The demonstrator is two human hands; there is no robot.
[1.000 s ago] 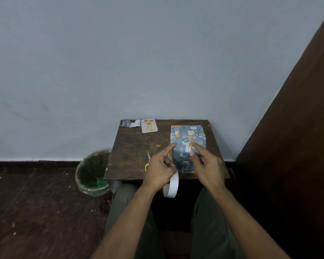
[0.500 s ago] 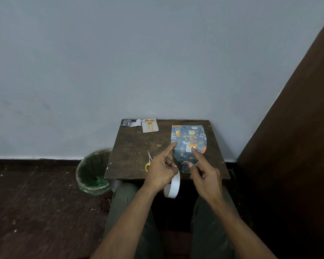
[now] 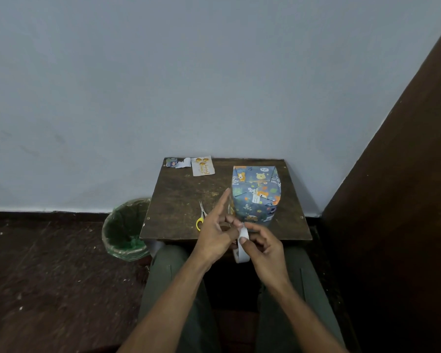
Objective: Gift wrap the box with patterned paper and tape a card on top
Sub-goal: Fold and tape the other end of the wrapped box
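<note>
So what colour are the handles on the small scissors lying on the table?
Yellow handles on the small metal scissors, seen in the head view.

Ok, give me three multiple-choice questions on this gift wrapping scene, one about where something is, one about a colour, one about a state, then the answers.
1. Where does the card lie?
A. at the table's far edge by the wall
B. on top of the wrapped box
C. in the bin

2. What colour are the scissors' handles?
A. red
B. yellow
C. black

3. What is the right hand doing?
A. resting flat on the table
B. cutting with the scissors
C. pinching the white tape roll

Answers:
1. A, the card sits on the wooden table near its back edge, left of the wrapped box and apart from it.
2. B, the one handle loop in view beside the left hand is yellow.
3. C, its thumb and fingers close on the tape roll, which the left hand also holds.
</note>
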